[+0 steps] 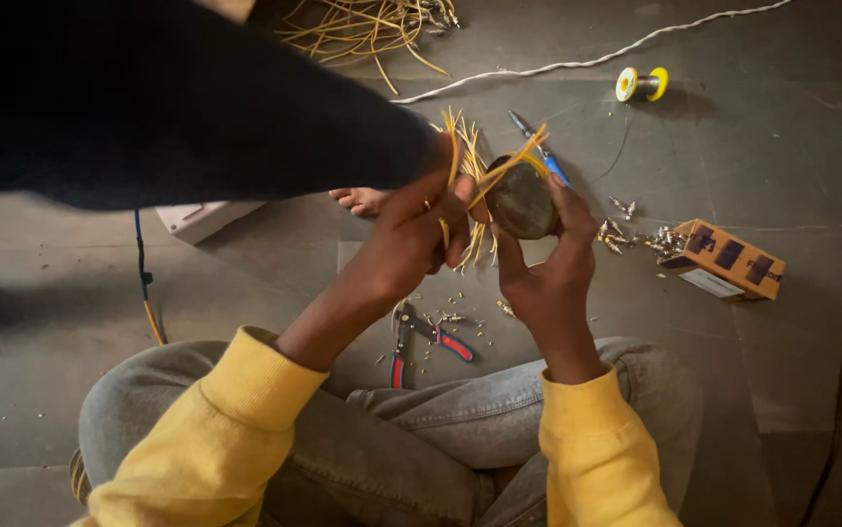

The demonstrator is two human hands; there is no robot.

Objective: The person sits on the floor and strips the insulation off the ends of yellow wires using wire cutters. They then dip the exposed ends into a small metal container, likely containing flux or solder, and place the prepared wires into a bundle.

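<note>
My right hand (550, 265) grips a round dark disc-shaped part (520, 203) held up over my lap. My left hand (419, 232) pinches a bundle of thin yellow wires (468, 161) that fan out above and below my fingers, and one wire crosses over the disc. Both hands are close together, almost touching. I wear yellow sleeves and grey jeans and sit on the floor.
Red-handled pliers (421, 344) lie on the floor by my knees. A small cardboard box (728, 259) with spilled metal connectors (636, 234) sits to the right. A yellow spool (640, 84), a white cord (577, 64), a blue-handled tool (541, 149) and another person's dark sleeve (177, 98) and bare foot (360, 200) are nearby.
</note>
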